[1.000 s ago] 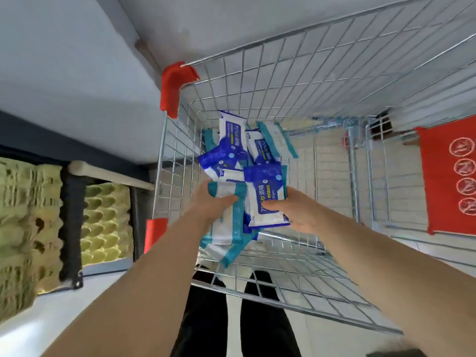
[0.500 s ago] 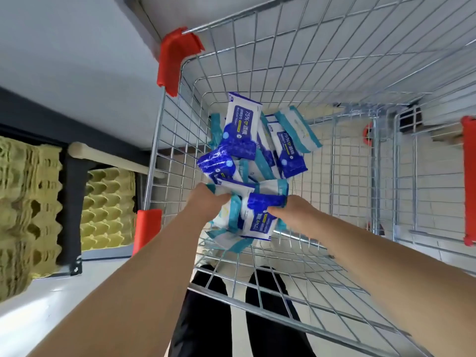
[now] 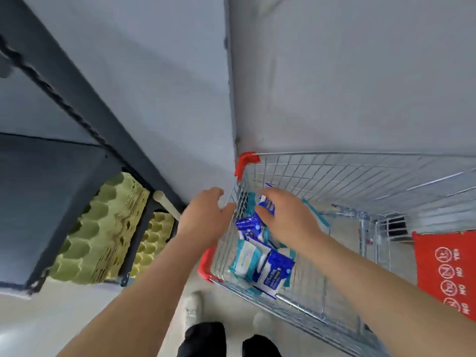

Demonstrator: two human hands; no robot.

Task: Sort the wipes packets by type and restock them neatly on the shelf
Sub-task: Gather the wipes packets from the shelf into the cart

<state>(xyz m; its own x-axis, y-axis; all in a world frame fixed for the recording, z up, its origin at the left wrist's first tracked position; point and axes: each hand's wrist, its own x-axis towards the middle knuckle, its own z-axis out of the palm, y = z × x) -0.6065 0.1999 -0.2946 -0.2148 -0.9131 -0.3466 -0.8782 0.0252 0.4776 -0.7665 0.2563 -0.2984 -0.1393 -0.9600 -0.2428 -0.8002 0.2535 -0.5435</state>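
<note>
1. Swung upward since the earlier frame, the view now takes in the dark shelf frame [image 3: 77, 99], with the wire cart [image 3: 360, 181] parked just beside it.
2. Wipes packets [image 3: 260, 266], teal and blue mixed, are left heaped in the cart.
3. The left hand [image 3: 206, 217] is held empty, fingers loosely spread.
4. The right hand [image 3: 288, 220] is seen pinching a blue packet [image 3: 268, 204].
5. On slick wrap, that thin pinch could be lost during the carry to the shelf.
</note>
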